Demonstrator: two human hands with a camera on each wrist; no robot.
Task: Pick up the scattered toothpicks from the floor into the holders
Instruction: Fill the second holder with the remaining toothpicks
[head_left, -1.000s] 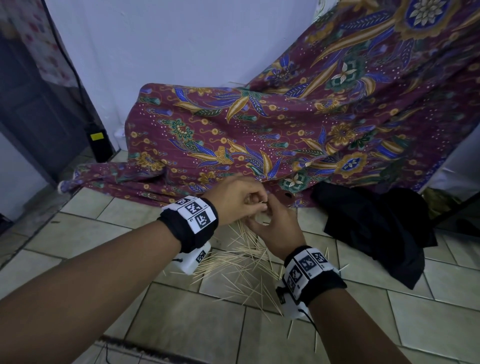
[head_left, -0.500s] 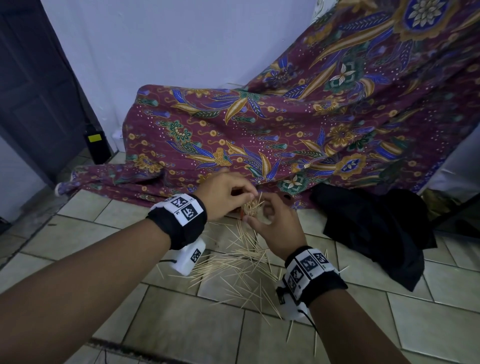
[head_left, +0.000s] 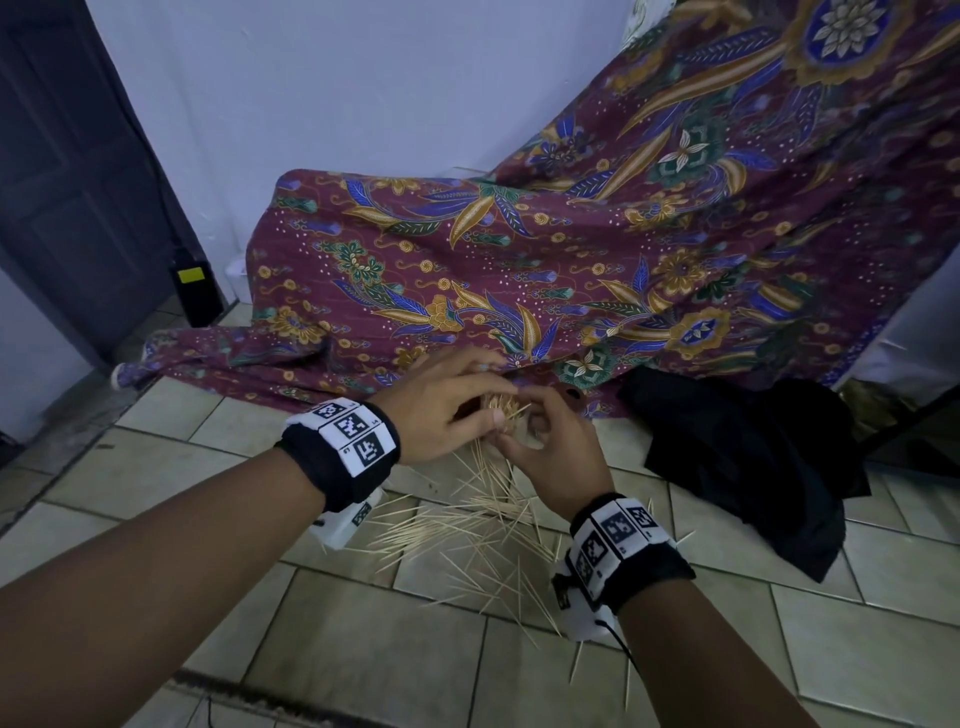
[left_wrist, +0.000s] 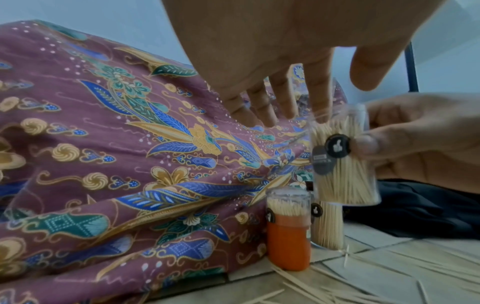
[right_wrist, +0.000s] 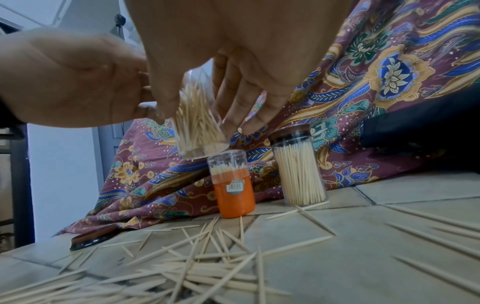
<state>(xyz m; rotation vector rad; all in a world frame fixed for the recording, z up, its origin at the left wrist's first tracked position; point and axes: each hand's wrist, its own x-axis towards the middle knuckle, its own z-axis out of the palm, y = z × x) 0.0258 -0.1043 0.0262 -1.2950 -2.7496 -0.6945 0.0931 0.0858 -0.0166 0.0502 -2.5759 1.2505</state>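
My right hand (right_wrist: 221, 115) grips a clear toothpick holder (right_wrist: 198, 125), nearly full and tilted, above the floor. My left hand (left_wrist: 293, 107) hovers over its mouth with fingers straight, the index fingertip touching the toothpick tops in the holder (left_wrist: 342, 164). In the head view the two hands meet, left hand (head_left: 483, 400) and right hand (head_left: 535, 431), around the holder (head_left: 501, 408). Many scattered toothpicks (head_left: 483, 535) lie on the tiles below. An orange holder (right_wrist: 233, 189) and a lidded clear holder (right_wrist: 298, 168) stand upright by the cloth.
A patterned maroon cloth (head_left: 571, 260) drapes down just behind the holders. A black garment (head_left: 753, 457) lies on the tiles to the right. A dark round lid (right_wrist: 91, 239) lies on the floor at the left. A dark door (head_left: 67, 182) stands at the far left.
The left hand's fingers have straightened out over the holder's mouth. Both hands stay close together above the pile, and the toothpick tops now show between them.
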